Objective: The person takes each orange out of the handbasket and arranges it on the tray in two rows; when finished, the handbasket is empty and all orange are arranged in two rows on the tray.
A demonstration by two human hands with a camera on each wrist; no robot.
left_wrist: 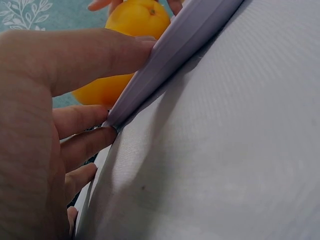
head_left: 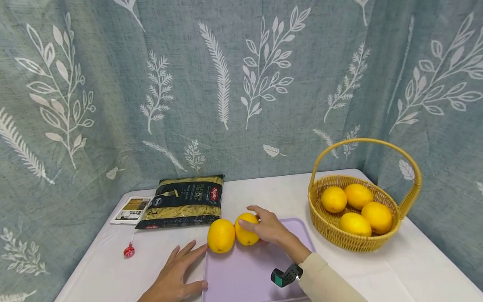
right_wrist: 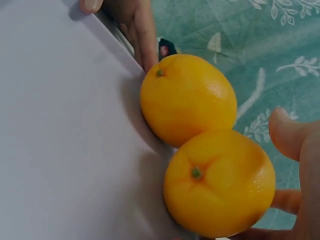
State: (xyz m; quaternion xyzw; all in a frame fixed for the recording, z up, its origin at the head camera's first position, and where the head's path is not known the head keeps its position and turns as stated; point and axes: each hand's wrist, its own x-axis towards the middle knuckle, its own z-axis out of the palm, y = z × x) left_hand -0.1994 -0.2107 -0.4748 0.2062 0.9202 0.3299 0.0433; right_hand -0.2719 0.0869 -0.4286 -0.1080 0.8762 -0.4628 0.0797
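Two oranges sit side by side at the far left corner of a lilac tray (head_left: 241, 274): the left orange (head_left: 221, 236) and the right orange (head_left: 247, 235). My right hand (head_left: 266, 226) is at the right orange, fingers loosely spread at its far side. In the right wrist view the thumb (right_wrist: 285, 132) stands apart from the peel. My left hand (head_left: 175, 272) rests at the tray's left edge, fingers extended, its thumb (left_wrist: 125, 50) against the rim. A bit of something red (head_left: 261, 242) shows beneath the right hand, mostly hidden.
To the right stands a wicker basket (head_left: 328, 235) with a tall handle and several oranges inside. A pasta bag (head_left: 185, 201) lies at the back left, beside a small white packet (head_left: 130, 209). Left of the tray is a red lollipop (head_left: 129, 251). A curtain (head_left: 234, 155) hangs behind.
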